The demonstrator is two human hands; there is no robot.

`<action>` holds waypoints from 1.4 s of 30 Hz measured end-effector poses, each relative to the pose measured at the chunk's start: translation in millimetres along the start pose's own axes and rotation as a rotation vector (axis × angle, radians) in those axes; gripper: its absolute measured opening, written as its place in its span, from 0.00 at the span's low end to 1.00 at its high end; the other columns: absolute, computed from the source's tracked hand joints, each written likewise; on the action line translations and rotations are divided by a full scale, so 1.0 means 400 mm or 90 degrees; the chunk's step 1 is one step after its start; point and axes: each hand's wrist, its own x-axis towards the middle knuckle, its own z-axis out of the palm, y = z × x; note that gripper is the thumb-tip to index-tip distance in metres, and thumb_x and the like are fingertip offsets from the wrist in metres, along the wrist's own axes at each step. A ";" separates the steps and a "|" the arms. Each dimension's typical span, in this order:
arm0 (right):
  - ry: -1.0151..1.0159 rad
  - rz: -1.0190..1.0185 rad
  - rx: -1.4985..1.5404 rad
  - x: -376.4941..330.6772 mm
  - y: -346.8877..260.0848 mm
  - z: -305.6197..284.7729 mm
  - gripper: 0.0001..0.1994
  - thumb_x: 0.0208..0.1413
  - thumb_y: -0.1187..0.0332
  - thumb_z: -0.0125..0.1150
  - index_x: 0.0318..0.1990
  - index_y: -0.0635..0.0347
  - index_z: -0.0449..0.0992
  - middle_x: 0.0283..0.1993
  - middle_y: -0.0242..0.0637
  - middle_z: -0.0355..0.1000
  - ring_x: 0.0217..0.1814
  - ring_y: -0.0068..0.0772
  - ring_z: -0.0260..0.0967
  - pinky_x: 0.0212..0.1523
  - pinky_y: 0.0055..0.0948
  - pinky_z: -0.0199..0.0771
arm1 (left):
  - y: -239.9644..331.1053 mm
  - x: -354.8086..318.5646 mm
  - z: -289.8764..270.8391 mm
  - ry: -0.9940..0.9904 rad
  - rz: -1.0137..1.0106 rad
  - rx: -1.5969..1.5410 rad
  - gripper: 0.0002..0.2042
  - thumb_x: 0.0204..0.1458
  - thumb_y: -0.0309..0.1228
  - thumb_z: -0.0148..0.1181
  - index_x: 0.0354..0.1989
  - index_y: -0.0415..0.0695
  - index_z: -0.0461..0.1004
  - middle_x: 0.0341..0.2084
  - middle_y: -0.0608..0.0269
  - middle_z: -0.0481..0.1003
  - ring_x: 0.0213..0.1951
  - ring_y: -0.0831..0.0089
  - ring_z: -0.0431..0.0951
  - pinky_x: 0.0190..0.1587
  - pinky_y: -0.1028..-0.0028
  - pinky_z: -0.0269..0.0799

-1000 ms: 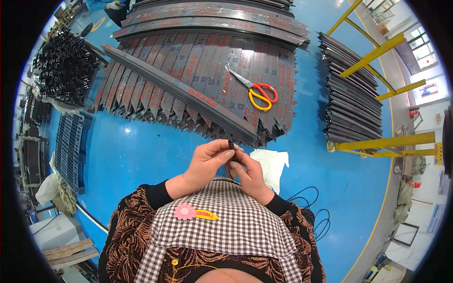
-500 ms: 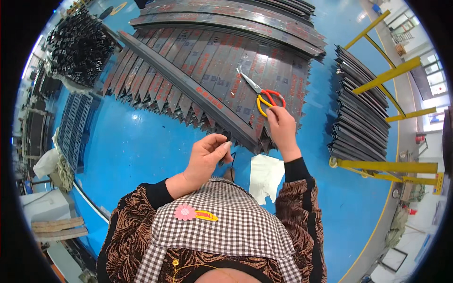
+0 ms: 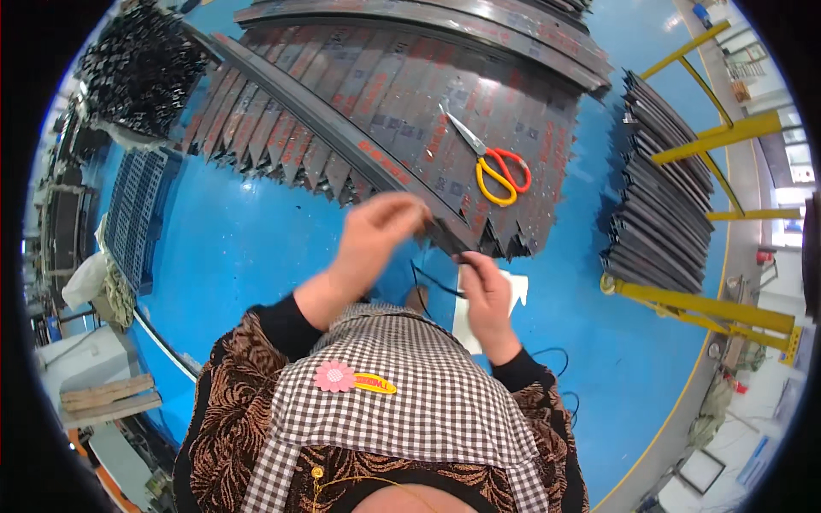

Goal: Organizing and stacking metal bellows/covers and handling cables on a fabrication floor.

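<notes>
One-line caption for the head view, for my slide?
Both hands, left hand and right hand, work a thin black cord beside fanned dark strips; scissors lie unused.

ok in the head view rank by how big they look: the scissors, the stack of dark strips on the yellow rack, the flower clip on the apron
1. stack of dark strips
2. scissors
3. flower clip, though it sits much nearer the camera, so its true size next to the scissors is unsure.
</notes>
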 end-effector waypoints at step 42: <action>0.030 -0.035 -0.363 -0.089 0.332 -0.160 0.07 0.55 0.66 0.56 0.34 0.59 0.75 0.31 0.34 0.73 0.29 0.39 0.69 0.30 0.30 0.67 | -0.201 0.269 -0.162 -0.098 0.179 1.047 0.36 0.51 0.62 0.47 0.65 0.55 0.56 0.68 0.61 0.46 0.70 0.59 0.36 0.66 0.44 0.35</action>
